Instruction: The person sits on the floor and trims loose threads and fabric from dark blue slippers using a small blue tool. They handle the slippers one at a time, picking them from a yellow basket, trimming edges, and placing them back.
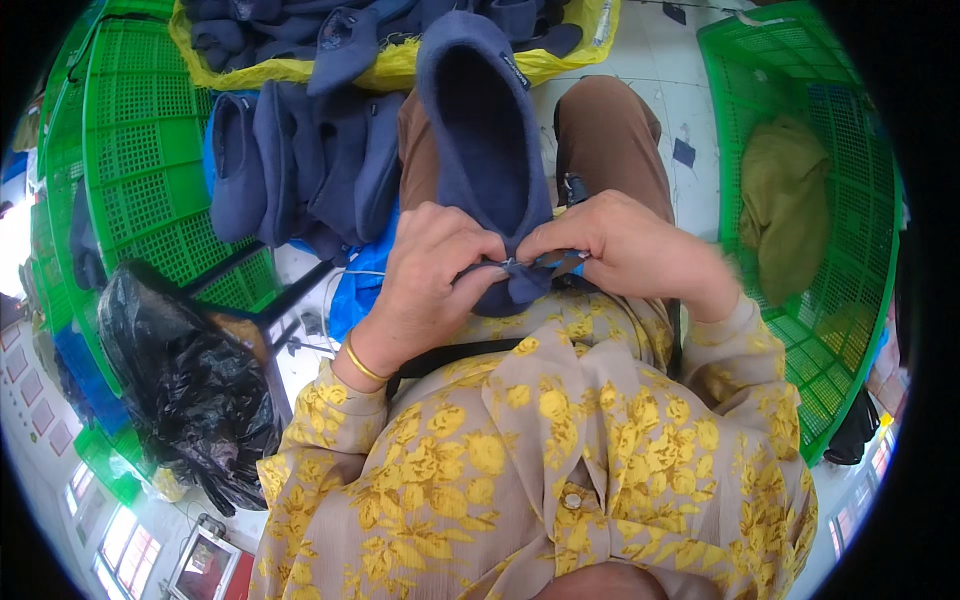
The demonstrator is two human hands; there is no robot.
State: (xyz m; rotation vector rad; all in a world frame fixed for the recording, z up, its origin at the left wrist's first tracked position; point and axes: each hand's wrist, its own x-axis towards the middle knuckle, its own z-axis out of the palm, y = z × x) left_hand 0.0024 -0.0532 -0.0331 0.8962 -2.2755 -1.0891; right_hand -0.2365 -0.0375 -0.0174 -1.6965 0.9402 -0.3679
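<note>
A dark blue felt slipper [485, 130] lies on my lap with its opening facing up and its heel toward me. My left hand [425, 280] pinches the heel edge from the left, a gold bangle on its wrist. My right hand [625, 250] grips the same edge from the right and holds a small blue-handled tool [560, 262] against the fabric. A thin white thread [350, 275] runs off to the left from where the fingers meet.
Several more blue slippers [300, 165] are stacked on a stand to my left. A yellow sack [400, 60] of slippers sits ahead. Green plastic crates stand on the left [140, 140] and right [850, 200]; the right one holds olive cloth [785, 200]. A black plastic bag [185, 385] lies at lower left.
</note>
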